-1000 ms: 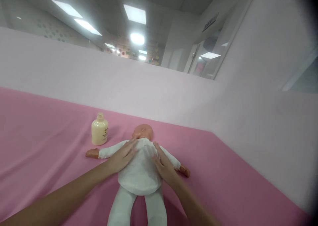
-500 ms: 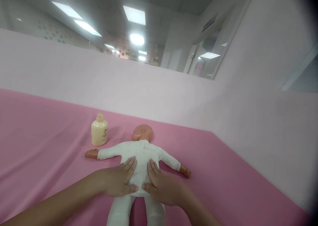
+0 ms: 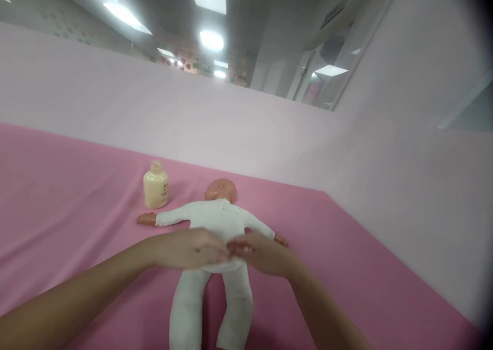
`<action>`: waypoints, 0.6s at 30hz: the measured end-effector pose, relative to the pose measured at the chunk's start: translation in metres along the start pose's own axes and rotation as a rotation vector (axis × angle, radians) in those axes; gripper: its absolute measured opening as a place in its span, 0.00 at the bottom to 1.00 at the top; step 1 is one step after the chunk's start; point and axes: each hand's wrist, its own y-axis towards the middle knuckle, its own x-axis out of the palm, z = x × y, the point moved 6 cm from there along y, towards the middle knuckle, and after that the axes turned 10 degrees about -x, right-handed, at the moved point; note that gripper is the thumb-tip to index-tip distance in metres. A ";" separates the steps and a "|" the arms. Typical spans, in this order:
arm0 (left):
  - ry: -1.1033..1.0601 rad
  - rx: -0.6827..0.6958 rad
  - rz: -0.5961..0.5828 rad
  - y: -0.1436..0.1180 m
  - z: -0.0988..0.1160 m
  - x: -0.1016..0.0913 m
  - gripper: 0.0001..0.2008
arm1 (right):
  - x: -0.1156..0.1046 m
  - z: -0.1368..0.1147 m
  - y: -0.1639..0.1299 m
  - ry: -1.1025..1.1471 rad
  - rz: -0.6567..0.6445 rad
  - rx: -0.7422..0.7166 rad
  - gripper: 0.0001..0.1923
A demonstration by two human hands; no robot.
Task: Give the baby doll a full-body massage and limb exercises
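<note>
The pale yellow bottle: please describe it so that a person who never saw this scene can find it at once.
Start at the pink sheet covering the surface, then find the doll in white clothes lying across it. The bottle stands upright just beyond the doll's outstretched arm, near its head. It is the only cream-yellow, capped container there.

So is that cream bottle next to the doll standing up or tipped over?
Upright. The bottle stands on its base on the pink cloth, cap on top, beside the doll.
</note>
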 end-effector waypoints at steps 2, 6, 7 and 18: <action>0.011 0.011 0.363 0.019 -0.026 -0.017 0.26 | -0.011 0.015 0.018 0.035 0.219 -0.045 0.23; 0.104 -0.147 0.534 0.054 -0.088 -0.006 0.32 | 0.008 0.055 0.044 -0.053 0.350 -0.050 0.33; 0.146 -0.172 0.488 0.060 -0.098 0.001 0.33 | 0.020 0.062 0.049 -0.091 0.248 -0.056 0.34; 0.325 -0.319 0.076 0.032 -0.082 0.038 0.49 | 0.051 0.010 0.025 -0.206 -0.246 -0.110 0.33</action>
